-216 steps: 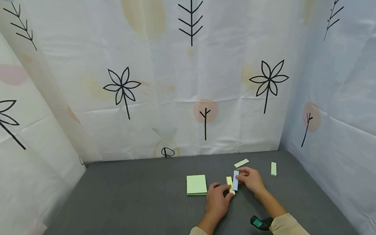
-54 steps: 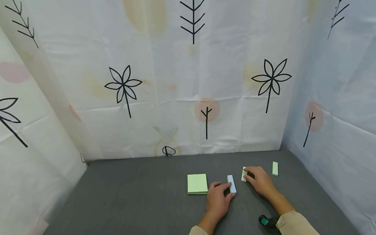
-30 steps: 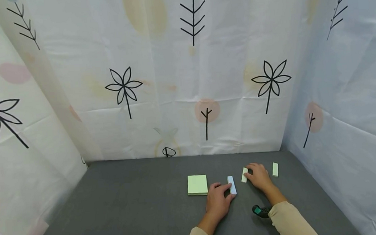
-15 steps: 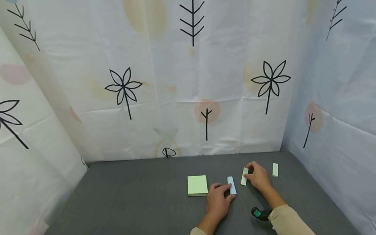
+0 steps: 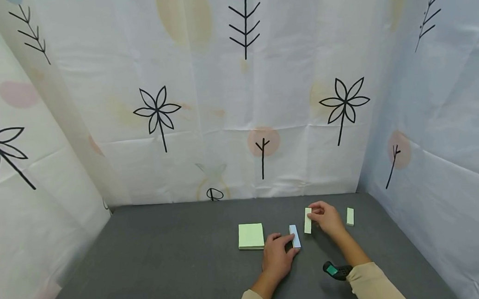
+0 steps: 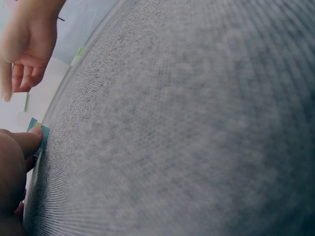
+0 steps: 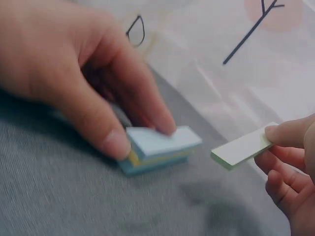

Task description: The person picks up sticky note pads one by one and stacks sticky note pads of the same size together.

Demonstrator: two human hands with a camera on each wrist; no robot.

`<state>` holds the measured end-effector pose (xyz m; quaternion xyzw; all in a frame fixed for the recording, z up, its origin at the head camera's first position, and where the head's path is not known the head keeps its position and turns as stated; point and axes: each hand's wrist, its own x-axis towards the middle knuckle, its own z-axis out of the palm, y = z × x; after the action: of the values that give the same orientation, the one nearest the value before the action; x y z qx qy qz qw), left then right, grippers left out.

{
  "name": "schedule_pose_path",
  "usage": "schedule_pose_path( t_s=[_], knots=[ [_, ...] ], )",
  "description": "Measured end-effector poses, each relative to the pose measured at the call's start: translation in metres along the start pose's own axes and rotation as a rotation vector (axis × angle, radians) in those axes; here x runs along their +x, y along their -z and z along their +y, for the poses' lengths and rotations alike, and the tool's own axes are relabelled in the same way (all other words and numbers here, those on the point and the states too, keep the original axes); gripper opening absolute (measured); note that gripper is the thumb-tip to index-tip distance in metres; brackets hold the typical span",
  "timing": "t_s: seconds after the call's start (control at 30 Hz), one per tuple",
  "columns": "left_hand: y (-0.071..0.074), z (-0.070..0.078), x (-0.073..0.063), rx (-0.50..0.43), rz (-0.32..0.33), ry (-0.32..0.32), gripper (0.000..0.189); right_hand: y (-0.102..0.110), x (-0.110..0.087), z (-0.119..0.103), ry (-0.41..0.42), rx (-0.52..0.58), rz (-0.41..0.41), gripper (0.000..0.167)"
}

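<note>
My left hand pinches a small stack of narrow sticky-note pads by its ends on the grey table. In the right wrist view the stack shows a pale blue pad on top, yellow in the middle and a bluer one at the bottom. Up and to the right, my right hand holds a narrow pale green sticky-note pad between thumb and fingers. This pad hangs above the table, apart from the stack.
A square light green sticky-note pad lies left of the left hand. Another narrow green pad lies to the right of the right hand. Patterned white cloth rises behind the table. A black wrist device sits by the right sleeve.
Earlier the right hand brought the blue pad onto the yellow one. It then took hold of the far green pad, and has now raised it leftward. The left hand has stayed at the stack.
</note>
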<state>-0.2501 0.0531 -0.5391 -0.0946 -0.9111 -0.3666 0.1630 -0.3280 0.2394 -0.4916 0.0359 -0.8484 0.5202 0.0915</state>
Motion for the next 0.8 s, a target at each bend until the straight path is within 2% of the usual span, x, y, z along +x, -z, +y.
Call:
schedule_pose_path(
  t_s=[0.13, 0.37, 0.53, 0.8],
  knots=[
    [0.000, -0.001, 0.000, 0.011, -0.005, -0.010, 0.035, -0.004, -0.003, -0.008, -0.048, 0.127, -0.050, 0.027],
    [-0.002, -0.002, 0.001, 0.027, -0.006, -0.016, 0.036, -0.015, -0.009, -0.009, -0.088, 0.204, -0.067, 0.027],
    [-0.003, -0.003, 0.000, 0.028, -0.006, -0.014, 0.036, -0.023, -0.013, -0.004, -0.086, 0.199, -0.064, 0.026],
    [-0.004, -0.003, 0.000, 0.036, 0.001, -0.005, 0.037, -0.034, -0.018, 0.003, -0.077, 0.123, -0.067, 0.021]
  ],
)
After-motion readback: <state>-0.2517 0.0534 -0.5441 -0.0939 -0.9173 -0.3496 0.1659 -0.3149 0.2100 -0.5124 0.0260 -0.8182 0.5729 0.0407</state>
